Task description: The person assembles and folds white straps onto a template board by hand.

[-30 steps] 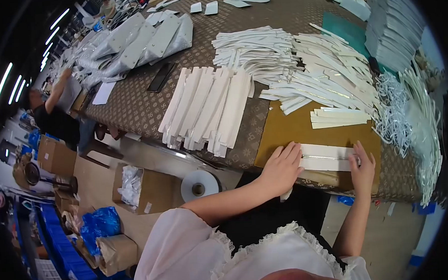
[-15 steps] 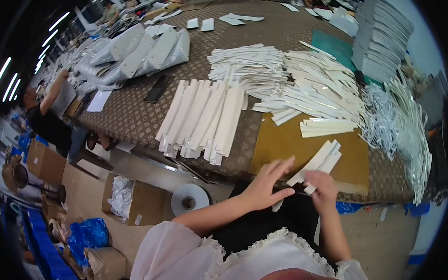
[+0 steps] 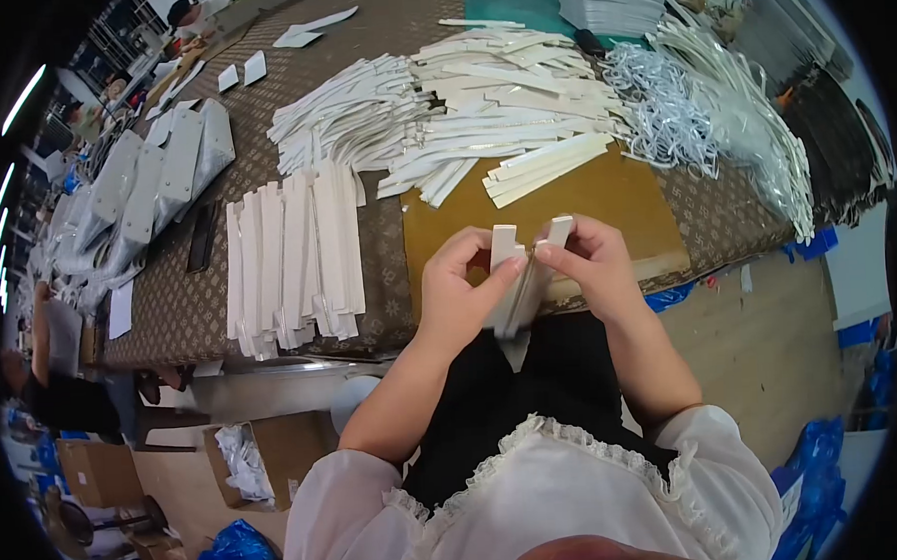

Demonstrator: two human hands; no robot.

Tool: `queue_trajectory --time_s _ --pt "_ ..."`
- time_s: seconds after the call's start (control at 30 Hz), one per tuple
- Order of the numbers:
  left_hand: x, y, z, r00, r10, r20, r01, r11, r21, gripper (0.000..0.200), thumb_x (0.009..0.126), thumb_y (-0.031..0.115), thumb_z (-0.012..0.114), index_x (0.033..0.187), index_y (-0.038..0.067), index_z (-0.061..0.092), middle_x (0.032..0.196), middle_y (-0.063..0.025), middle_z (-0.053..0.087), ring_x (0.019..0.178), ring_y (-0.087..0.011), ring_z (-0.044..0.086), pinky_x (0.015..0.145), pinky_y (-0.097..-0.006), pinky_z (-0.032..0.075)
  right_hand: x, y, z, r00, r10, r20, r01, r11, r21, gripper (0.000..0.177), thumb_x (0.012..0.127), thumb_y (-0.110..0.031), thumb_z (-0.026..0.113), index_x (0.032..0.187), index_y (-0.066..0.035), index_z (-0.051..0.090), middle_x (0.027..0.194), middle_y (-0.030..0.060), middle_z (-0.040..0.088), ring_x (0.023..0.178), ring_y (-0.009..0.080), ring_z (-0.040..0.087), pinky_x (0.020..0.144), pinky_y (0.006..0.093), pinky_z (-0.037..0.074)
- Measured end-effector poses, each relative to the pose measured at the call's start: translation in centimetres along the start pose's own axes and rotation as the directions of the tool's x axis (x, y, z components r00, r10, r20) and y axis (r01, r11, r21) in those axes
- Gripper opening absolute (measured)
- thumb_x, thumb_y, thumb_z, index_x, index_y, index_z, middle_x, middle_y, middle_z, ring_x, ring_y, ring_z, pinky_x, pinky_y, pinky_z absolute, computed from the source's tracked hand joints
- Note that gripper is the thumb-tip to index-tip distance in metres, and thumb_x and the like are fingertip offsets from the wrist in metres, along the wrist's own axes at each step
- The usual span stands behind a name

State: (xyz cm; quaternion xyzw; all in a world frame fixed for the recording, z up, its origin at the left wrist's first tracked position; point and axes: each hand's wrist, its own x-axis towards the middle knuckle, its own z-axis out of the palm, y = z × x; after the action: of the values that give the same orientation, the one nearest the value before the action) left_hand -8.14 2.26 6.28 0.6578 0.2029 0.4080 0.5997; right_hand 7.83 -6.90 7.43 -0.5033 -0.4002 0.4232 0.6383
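Observation:
At the near edge of the mustard-coloured mat [image 3: 631, 207], both hands hold flat cream-white strips upright over my lap. My left hand [image 3: 457, 285] pinches one strip [image 3: 504, 240] between thumb and fingers. My right hand [image 3: 600, 263] grips another strip [image 3: 560, 229] close beside it, thumbs nearly meeting. The strips' lower ends are blurred, so whether they are joined cannot be made out. Beyond my hands, a small row of strips [image 3: 547, 170] lies on the mat. Left of the mat is a layered stack of wider white strips [image 3: 292, 252].
Behind the mat spread heaps of white strips [image 3: 510, 77]. To the right lie tangled shiny cords [image 3: 661, 111] and a long bundle [image 3: 752, 127]. A dark phone [image 3: 202, 236] and plastic-wrapped grey panels [image 3: 154, 178] are at left. Another person [image 3: 63, 397] works at the far left.
My view has turned to the right. My left hand, earlier spread and apart from the strips, now grips one. My right hand's strips have gone from slanting over the mat to upright.

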Motion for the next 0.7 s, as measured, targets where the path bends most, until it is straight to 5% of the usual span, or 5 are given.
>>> queue_trajectory --time_s 0.2,0.43,0.57,0.67,0.7 --pt "0.4 -0.7 -0.2 0.999 0.031 -0.008 -0.03 0.996 0.08 0.011 0.081 0.007 0.072 0.087 0.0 0.066 0.085 -0.005 0.063 0.076 -0.0123 0.059 0.07 -0.0257 0.047 0.4 0.9 0.1 0.994 -0.101 0.036 0.102 0.994 -0.034 0.011 0.084 -0.007 0.071 0.092 -0.004 0.064 0.086 -0.001 0.061 0.078 0.0065 0.056 0.07 0.0218 0.044" --pt "0.7 -1.5 -0.2 0.965 0.262 -0.024 -0.259 0.962 0.089 0.015 0.079 0.01 0.074 0.08 -0.001 0.063 0.084 -0.0064 0.061 0.078 -0.0148 0.059 0.07 -0.0273 0.046 0.8 1.3 0.2 0.986 -0.154 0.061 0.158 0.985 -0.067 0.008 0.083 -0.001 0.069 0.089 0.0 0.063 0.088 0.003 0.06 0.081 0.0094 0.056 0.073 0.0235 0.045" --pt "0.4 -1.2 -0.6 0.954 0.296 -0.041 -0.286 0.943 0.169 0.02 0.08 0.012 0.074 0.087 0.0 0.061 0.084 -0.0079 0.061 0.079 -0.0183 0.059 0.073 -0.0284 0.048 1.6 1.8 0.0 0.977 -0.2 0.079 0.201 0.98 -0.007 0.01 0.082 -0.001 0.069 0.089 0.001 0.062 0.09 0.004 0.061 0.083 0.0114 0.056 0.075 0.0246 0.044" --pt "-0.4 -0.2 0.3 0.994 -0.092 -0.057 0.083 0.986 -0.142 0.03 0.082 0.007 0.072 0.107 0.002 0.056 0.089 -0.0067 0.062 0.092 -0.013 0.059 0.08 -0.027 0.048 2.6 2.3 -0.6 0.978 -0.208 0.01 0.204 0.967 0.154 0.011 0.084 -0.002 0.067 0.094 0.001 0.064 0.094 0.0058 0.063 0.088 0.0136 0.058 0.081 0.0261 0.045" --pt "-0.7 -0.6 0.1 0.994 -0.087 -0.069 0.077 0.987 -0.141 0.03 0.082 0.007 0.072 0.107 0.002 0.056 0.089 -0.0067 0.062 0.092 -0.013 0.059 0.08 -0.027 0.048 3.0 2.4 -0.9 0.978 -0.204 -0.046 0.209 0.951 0.229 0.012 0.085 -0.002 0.066 0.096 0.001 0.064 0.096 0.0067 0.064 0.09 0.0147 0.059 0.083 0.0269 0.045"
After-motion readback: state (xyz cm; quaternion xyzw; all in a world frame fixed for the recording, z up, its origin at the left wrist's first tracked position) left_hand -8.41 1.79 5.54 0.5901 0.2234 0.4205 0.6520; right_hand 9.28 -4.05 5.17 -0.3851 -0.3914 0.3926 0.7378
